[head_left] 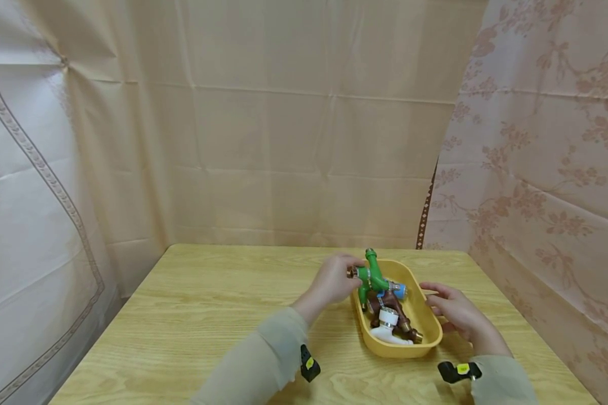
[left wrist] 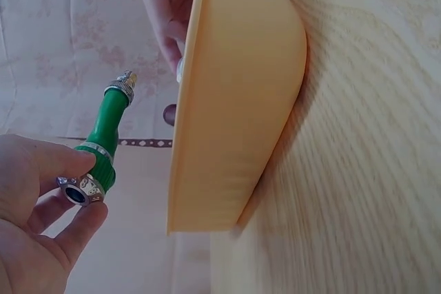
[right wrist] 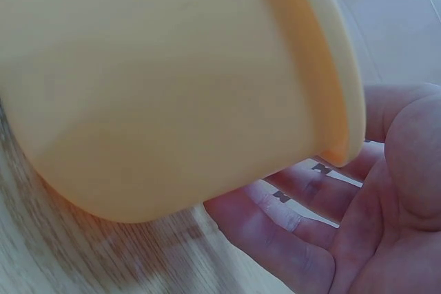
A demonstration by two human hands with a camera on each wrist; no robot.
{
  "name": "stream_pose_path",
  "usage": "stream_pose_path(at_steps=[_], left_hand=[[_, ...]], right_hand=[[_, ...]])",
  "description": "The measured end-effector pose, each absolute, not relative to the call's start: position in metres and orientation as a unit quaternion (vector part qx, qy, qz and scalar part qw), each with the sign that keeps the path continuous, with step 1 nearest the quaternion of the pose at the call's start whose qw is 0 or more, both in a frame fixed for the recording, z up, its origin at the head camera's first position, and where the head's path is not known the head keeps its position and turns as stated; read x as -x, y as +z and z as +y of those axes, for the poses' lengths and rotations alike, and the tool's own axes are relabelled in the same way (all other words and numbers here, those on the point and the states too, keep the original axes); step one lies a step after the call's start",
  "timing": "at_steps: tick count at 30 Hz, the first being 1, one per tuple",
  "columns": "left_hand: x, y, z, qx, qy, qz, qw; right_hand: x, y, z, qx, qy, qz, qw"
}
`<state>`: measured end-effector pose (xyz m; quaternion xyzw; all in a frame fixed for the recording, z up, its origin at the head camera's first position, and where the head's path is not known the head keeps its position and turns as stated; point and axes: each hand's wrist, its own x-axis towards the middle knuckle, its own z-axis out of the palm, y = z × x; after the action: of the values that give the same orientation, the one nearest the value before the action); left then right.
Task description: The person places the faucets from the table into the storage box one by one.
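Observation:
A green tap [head_left: 375, 271] with metal ends hangs over the far left of a yellow plastic basin [head_left: 419, 304]. My left hand [head_left: 337, 278] pinches one metal end of it between thumb and fingers; the left wrist view shows the tap [left wrist: 107, 125] tilted beside the basin's rim. Inside the basin lie a brown tap [head_left: 396, 313], a white tap [head_left: 388, 325] and a blue piece [head_left: 399, 291], partly covered. My right hand [head_left: 459, 310] is at the basin's right side, its fingers loosely bent by the wall [right wrist: 172, 115]; whether they touch it I cannot tell.
The basin stands on a light wood-grain table [head_left: 223, 304], right of its middle. A beige curtain [head_left: 294, 124] hangs behind the table, a flowered cloth [head_left: 547, 169] at the right and a pale cloth [head_left: 25, 214] at the left.

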<state>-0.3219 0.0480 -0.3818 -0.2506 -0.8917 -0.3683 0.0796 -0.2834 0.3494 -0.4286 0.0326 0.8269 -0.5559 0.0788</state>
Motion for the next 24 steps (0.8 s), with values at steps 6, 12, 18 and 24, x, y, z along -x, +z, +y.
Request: stream_pose_path(at_steps=[6, 12, 18, 24], left_hand=[[0.319, -0.384, 0.056, 0.260, -0.369, -0.889, 0.071], [0.318, -0.386, 0.064, 0.259, -0.359, -0.895, 0.064], [0.316, -0.388, 0.074, 0.267, -0.344, -0.898, 0.063], [0.312, -0.389, 0.083, 0.277, -0.335, -0.899, 0.051]], right_hand=[[0.284, -0.429, 0.349, -0.032, -0.555, 0.827, 0.078], [0.285, -0.429, 0.349, -0.038, -0.551, 0.830, 0.081], [0.286, -0.429, 0.351, -0.039, -0.547, 0.832, 0.083], [0.285, -0.430, 0.351, -0.037, -0.552, 0.829, 0.083]])
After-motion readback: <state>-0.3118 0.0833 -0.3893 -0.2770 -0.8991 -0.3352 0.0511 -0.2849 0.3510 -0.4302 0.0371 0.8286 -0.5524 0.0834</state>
